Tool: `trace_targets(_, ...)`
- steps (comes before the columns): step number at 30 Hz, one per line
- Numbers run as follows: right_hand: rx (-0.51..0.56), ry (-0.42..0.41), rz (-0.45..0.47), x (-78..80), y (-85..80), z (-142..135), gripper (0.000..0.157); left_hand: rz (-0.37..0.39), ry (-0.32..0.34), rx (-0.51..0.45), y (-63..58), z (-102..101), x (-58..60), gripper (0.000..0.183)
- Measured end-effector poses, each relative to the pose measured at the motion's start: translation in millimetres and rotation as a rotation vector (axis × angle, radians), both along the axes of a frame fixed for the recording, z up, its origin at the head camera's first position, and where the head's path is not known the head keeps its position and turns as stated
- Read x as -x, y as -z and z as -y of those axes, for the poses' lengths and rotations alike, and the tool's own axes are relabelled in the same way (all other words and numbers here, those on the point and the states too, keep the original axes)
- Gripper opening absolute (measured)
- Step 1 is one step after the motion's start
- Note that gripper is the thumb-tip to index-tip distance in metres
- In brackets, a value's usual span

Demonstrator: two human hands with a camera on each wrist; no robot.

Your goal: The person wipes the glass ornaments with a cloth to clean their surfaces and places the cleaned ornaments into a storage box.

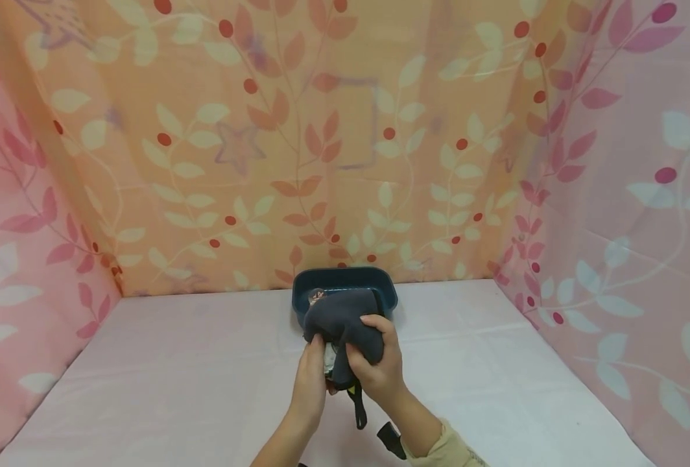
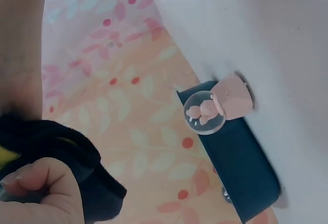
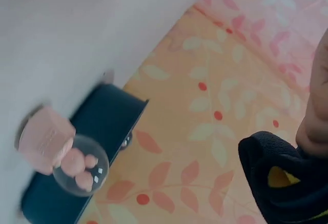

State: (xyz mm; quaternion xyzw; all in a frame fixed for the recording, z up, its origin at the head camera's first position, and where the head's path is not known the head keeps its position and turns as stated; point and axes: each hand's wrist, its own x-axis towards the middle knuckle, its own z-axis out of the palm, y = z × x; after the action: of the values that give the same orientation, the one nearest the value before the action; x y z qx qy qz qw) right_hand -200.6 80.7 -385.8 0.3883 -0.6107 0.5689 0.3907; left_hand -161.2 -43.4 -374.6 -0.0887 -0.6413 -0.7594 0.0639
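My two hands hold a bunched dark grey cloth item in front of a dark blue tub. My left hand grips its left side, the thumb on top. From the right, my right hand grips it with curled fingers. A silvery patch shows between the cloth and my left hand. Below hangs a black strap with a bit of yellow near its top. Yellow also shows inside a fold of the cloth in the right wrist view.
A snow globe with a pink base stands before the tub, mostly hidden by the cloth in the head view. A small shiny thing shows at the tub's far side. Patterned curtains surround the white table.
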Motion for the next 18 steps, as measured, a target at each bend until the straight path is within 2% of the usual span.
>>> trace_targets(2,0.048,-0.009,0.097,-2.5,-0.9,2.0,0.044,-0.033,0.005,-0.009,1.3,-0.5,0.8,0.043)
trace_targets(5,0.113,-0.055,0.251,-4.9,-3.2,4.2,0.042,-0.071,-0.012,-0.006,3.7,-0.7,1.7,0.039)
trace_targets(9,0.224,-0.168,0.464,-5.0,-7.5,5.1,0.04,-0.105,-0.027,0.012,5.7,-0.8,3.1,0.039)
trace_targets(12,0.294,-0.245,0.592,-4.0,-10.7,3.9,0.04,-0.123,-0.022,0.028,7.0,0.0,4.3,0.041)
trace_targets(15,0.313,-0.272,0.71,-3.0,-14.2,1.9,0.04,-0.14,-0.004,0.036,9.1,1.9,5.3,0.04)
trace_targets(18,0.308,-0.257,0.817,-1.1,-18.9,0.2,0.041,-0.145,0.008,0.029,10.8,2.9,5.4,0.039)
